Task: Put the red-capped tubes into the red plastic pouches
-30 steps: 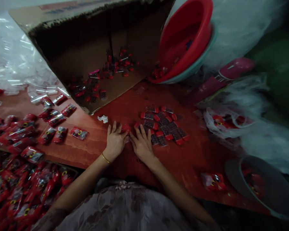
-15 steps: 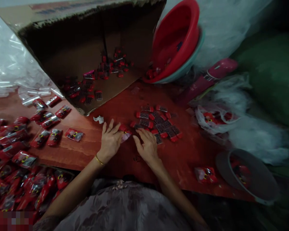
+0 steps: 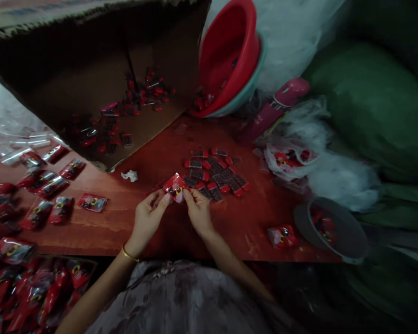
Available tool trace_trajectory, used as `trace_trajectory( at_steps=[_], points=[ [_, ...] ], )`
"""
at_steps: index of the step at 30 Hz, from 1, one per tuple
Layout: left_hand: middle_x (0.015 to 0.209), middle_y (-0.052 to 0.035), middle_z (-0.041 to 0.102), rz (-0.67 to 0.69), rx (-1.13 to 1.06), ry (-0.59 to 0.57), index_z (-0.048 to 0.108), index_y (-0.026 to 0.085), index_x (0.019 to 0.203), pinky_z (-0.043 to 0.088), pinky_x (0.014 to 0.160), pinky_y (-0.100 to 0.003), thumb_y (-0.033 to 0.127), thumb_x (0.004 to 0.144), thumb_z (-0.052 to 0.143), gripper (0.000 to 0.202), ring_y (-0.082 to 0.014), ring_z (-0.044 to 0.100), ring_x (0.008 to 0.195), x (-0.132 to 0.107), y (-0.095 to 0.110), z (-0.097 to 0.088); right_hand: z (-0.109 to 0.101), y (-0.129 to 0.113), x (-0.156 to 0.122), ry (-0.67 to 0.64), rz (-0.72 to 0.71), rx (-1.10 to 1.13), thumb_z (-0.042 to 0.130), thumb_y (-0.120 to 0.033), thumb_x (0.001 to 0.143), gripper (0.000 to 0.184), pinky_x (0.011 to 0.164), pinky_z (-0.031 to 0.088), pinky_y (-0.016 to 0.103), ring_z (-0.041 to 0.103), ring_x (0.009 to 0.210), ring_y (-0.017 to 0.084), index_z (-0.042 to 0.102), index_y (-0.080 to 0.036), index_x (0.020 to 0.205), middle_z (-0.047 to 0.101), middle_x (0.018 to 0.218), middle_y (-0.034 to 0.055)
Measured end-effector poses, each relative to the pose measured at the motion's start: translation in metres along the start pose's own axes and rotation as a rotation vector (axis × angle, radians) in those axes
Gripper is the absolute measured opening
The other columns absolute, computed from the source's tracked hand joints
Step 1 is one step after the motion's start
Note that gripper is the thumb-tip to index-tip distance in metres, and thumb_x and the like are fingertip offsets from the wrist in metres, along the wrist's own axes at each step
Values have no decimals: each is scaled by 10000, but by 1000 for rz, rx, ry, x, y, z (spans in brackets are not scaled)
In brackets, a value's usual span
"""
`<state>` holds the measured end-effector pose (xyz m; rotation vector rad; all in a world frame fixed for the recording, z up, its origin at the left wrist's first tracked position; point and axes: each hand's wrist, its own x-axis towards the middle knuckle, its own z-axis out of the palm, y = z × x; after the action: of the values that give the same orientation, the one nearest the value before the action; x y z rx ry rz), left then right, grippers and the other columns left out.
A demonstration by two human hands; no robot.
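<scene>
My left hand (image 3: 149,216) and my right hand (image 3: 198,211) are raised a little above the red table (image 3: 153,157). Together they pinch one small red packet (image 3: 174,186), each by an edge. Just beyond my right hand lies a cluster of several small dark pieces with red ends (image 3: 216,172). A gold bangle (image 3: 129,254) sits on my left wrist.
A tipped cardboard box (image 3: 101,79) with more red pieces stands at the back left. Red and teal basins (image 3: 230,55) lean behind. Filled red packets (image 3: 38,204) spread at the left. A grey bowl (image 3: 334,229), one loose packet (image 3: 281,235) and plastic bags (image 3: 299,157) lie right.
My hands were flat on the table beside the pieces; now they have lifted and hold a red packet between them. The camera has shifted right.
</scene>
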<state>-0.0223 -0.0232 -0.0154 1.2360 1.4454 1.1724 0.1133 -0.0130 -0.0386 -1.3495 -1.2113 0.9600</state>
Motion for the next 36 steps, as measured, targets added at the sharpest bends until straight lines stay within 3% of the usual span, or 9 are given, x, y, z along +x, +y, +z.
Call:
trace_trajectory(
  at_steps=[2,4,7,12,18,22,25,31,36],
  points=[
    [877,-84,728,-126,-191,-60,705,109,945,533,756,-307,476,715,672,435,-194,659,794,-1,1,4,3,-3,-5,1,-83,-73,470,-392,876,320,549,378,216,472,554,107,586,-173,674,550,587,-24],
    [819,-63,727,-169,-309,-33,724,118,888,519,751,-278,429,677,722,376,-166,644,755,-2,3,8,5,-4,-9,-5,-171,-147,454,-346,889,282,555,382,219,493,570,111,581,-178,702,569,612,-14],
    [789,-47,724,-251,-441,15,734,127,830,508,705,-241,383,614,778,337,-133,622,700,-4,6,13,6,-1,-12,26,-267,-250,434,-294,908,274,575,390,231,507,590,118,539,-186,678,562,623,-3],
    [779,-36,713,-529,-633,12,722,142,784,511,578,-234,366,462,855,414,-121,606,636,-6,12,20,4,1,-13,73,-386,-339,410,-250,926,252,630,427,260,530,650,140,534,-188,716,573,671,20],
    [669,-25,693,-476,-686,37,705,112,728,484,598,-213,352,429,872,418,-99,595,581,4,19,18,-14,-4,-8,35,-507,-545,358,-254,952,264,795,439,314,586,862,176,610,-174,949,657,886,75],
    [693,-29,698,-479,-655,42,703,113,759,498,620,-229,381,454,863,437,-117,623,619,12,22,14,-47,7,3,126,-307,-1011,426,-357,928,333,774,399,384,535,936,262,610,-134,1094,628,1057,145],
    [674,-21,687,-501,-653,27,692,113,717,498,595,-215,392,457,860,417,-108,619,609,14,23,15,-63,15,5,86,-163,-1239,516,-370,884,324,738,367,390,500,913,283,623,-161,1107,615,1069,134],
    [647,-2,671,-534,-695,-2,687,125,691,500,546,-201,392,404,873,434,-87,585,555,10,24,18,-68,15,-2,15,-172,-1295,555,-306,856,338,771,344,392,476,962,287,576,-134,1146,584,1154,153],
    [658,-18,679,-526,-649,34,688,119,675,485,534,-199,414,355,876,473,-94,588,563,10,22,15,-71,18,-4,-22,-150,-1179,552,-259,844,213,793,347,370,506,949,269,578,-142,1020,623,1094,128]
  ],
)
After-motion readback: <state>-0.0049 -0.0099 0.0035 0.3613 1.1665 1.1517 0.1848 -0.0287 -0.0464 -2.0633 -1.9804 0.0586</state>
